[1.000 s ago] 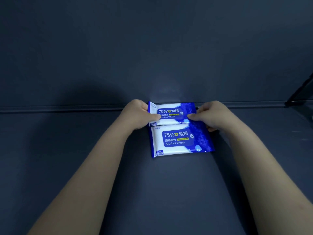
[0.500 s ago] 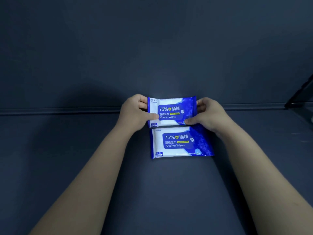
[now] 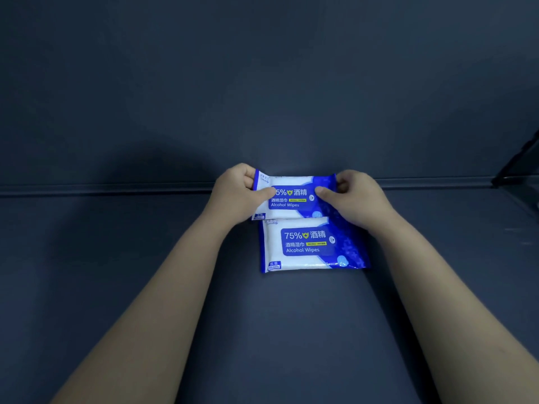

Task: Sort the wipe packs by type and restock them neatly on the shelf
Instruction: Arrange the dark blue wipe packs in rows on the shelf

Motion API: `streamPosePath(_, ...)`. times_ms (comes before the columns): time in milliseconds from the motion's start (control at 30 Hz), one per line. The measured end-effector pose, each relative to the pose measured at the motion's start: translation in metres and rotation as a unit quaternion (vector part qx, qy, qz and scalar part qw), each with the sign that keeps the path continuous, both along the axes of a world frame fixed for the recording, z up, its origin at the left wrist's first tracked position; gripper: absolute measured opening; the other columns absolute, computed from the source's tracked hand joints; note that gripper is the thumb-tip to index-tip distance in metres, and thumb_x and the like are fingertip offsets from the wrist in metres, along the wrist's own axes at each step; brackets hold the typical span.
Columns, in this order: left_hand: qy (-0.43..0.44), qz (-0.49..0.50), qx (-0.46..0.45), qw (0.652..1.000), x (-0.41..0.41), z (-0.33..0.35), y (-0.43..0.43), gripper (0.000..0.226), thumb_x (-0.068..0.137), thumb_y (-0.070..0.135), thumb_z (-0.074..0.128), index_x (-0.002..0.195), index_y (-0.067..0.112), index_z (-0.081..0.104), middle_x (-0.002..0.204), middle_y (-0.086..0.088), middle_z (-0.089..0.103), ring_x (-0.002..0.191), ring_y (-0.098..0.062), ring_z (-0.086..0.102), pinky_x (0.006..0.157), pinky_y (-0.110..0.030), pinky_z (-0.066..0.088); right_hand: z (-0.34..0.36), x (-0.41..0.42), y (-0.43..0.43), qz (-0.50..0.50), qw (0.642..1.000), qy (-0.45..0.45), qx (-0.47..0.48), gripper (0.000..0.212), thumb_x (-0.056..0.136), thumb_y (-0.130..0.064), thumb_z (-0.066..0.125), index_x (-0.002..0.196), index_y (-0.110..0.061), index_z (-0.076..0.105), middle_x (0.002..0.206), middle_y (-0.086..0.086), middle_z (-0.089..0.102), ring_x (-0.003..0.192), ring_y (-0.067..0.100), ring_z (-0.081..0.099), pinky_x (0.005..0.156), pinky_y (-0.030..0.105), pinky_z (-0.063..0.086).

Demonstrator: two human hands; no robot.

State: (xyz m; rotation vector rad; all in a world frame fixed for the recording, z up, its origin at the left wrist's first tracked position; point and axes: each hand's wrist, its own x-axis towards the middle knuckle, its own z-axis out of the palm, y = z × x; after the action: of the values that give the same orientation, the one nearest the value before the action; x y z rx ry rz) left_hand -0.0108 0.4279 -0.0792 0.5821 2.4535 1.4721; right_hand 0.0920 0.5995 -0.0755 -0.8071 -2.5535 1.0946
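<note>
The back wipe pack [image 3: 294, 196] is held between my hands at the rear of the shelf [image 3: 145, 287], its near edge just meeting the front pack [image 3: 309, 246], which lies flat. A second ago it overlapped that one; now it sits clear, so the two alcohol packs line up. My left hand [image 3: 236, 193] and right hand [image 3: 355, 199] each pinch an end, thumbs on top.
</note>
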Motion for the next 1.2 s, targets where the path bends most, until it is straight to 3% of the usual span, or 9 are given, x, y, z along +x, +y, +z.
streamPosePath(100, 0.018, 0.005, -0.051, 0.999, 0.002, 0.000, 0.000, 0.028, 0.080, 0.025, 0.075, 0.099, 0.012, 0.059, 0.094, 0.000, 0.069, 0.085, -0.016, 0.067, 0.081, -0.040, 0.055, 0.001, 0.001, -0.002, -0.019, 0.999, -0.021, 0.023, 0.037, 0.087, -0.040, 0.065, 0.098, -0.005, 0.061, 0.089, 0.005, 0.067, 0.085, 0.024, 0.061, 0.069, 0.033, 0.044)
streamPosePath(233, 0.126, 0.028, -0.203, 0.971, 0.010, 0.012, -0.007, 0.042, 0.079, 0.045, 0.071, 0.096, 0.010, 0.055, 0.093, -0.002, 0.065, 0.089, -0.021, 0.061, 0.075, -0.034, 0.049, 0.009, 0.008, -0.002, -0.032, 0.995, -0.058, 0.080, 0.045, 0.082, -0.053, 0.064, 0.104, -0.014, 0.057, 0.090, -0.002, 0.062, 0.088, 0.020, 0.056, 0.071, 0.030, 0.041)
streamPosePath(333, 0.026, -0.024, -0.271, 0.962, 0.020, 0.030, -0.012, 0.046, 0.067, 0.057, 0.077, 0.071, 0.014, 0.060, 0.081, -0.003, 0.070, 0.075, -0.019, 0.064, 0.066, -0.029, 0.046, 0.025, 0.018, 0.001, 0.013, 0.989, -0.146, 0.034, 0.048, 0.073, -0.057, 0.071, 0.079, -0.012, 0.057, 0.071, -0.001, 0.060, 0.068, 0.019, 0.056, 0.064, 0.030, 0.044)
streamPosePath(400, -0.043, -0.075, -0.292, 0.953, 0.026, 0.040, -0.014, 0.042, 0.062, 0.055, 0.081, 0.061, 0.018, 0.061, 0.072, 0.002, 0.072, 0.056, -0.015, 0.058, 0.057, -0.024, 0.042, 0.034, 0.026, 0.000, 0.052, 0.975, -0.212, -0.032, 0.042, 0.071, -0.047, 0.078, 0.071, -0.012, 0.054, 0.066, 0.001, 0.057, 0.060, 0.017, 0.053, 0.055, 0.025, 0.044)
streamPosePath(533, -0.118, -0.135, -0.297, 0.938, 0.032, 0.052, -0.016, 0.027, 0.071, 0.039, 0.082, 0.071, 0.020, 0.063, 0.074, -0.003, 0.074, 0.048, -0.013, 0.059, 0.050, -0.020, 0.040, 0.040, 0.031, 0.001, 0.103, 0.957, -0.254, -0.092, 0.022, 0.075, -0.020, 0.080, 0.082, -0.007, 0.064, 0.072, 0.004, 0.064, 0.062, 0.014, 0.058, 0.047, 0.020, 0.048)
streamPosePath(833, -0.138, -0.140, -0.256, 0.947, 0.036, 0.054, -0.019, 0.028, 0.073, 0.030, 0.082, 0.066, 0.020, 0.057, 0.071, -0.005, 0.073, 0.045, -0.012, 0.055, 0.046, -0.019, 0.039, 0.041, 0.035, 0.009, 0.105, 0.982, -0.103, -0.122, 0.015, 0.076, -0.006, 0.077, 0.075, -0.009, 0.063, 0.056, 0.000, 0.063, 0.058, 0.014, 0.057, 0.045, 0.017, 0.049)
streamPosePath(933, -0.089, -0.062, -0.187, 0.976, 0.028, 0.048, -0.019, 0.032, 0.072, 0.029, 0.083, 0.074, 0.014, 0.055, 0.075, -0.009, 0.070, 0.050, -0.016, 0.051, 0.049, -0.021, 0.041, 0.031, 0.025, 0.003, 0.054, 0.990, -0.025, -0.131, 0.017, 0.080, -0.009, 0.075, 0.075, -0.012, 0.059, 0.070, 0.008, 0.064, 0.066, 0.021, 0.062, 0.059, 0.032, 0.056)
streamPosePath(1033, -0.049, 0.008, -0.145, 0.988, 0.017, 0.038, -0.019, 0.037, 0.070, 0.032, 0.084, 0.076, 0.013, 0.053, 0.086, -0.013, 0.071, 0.064, -0.021, 0.051, 0.065, -0.030, 0.043, 0.018, 0.014, 0.001, -0.012, 0.994, 0.039, -0.099, 0.021, 0.079, -0.019, 0.076, 0.071, -0.016, 0.058, 0.076, 0.007, 0.067, 0.078, 0.026, 0.068, 0.075, 0.044, 0.057)
streamPosePath(1200, -0.005, 0.030, -0.115, 0.993, 0.007, 0.025, -0.019, 0.038, 0.068, 0.032, 0.085, 0.078, 0.022, 0.050, 0.084, 0.001, 0.061, 0.080, -0.018, 0.057, 0.075, -0.034, 0.047, 0.008, 0.009, -0.004, -0.034, 0.999, 0.031, -0.006, 0.016, 0.084, -0.029, 0.070, 0.082, -0.017, 0.059, 0.072, -0.007, 0.059, 0.073, 0.015, 0.058, 0.059, 0.026, 0.043)
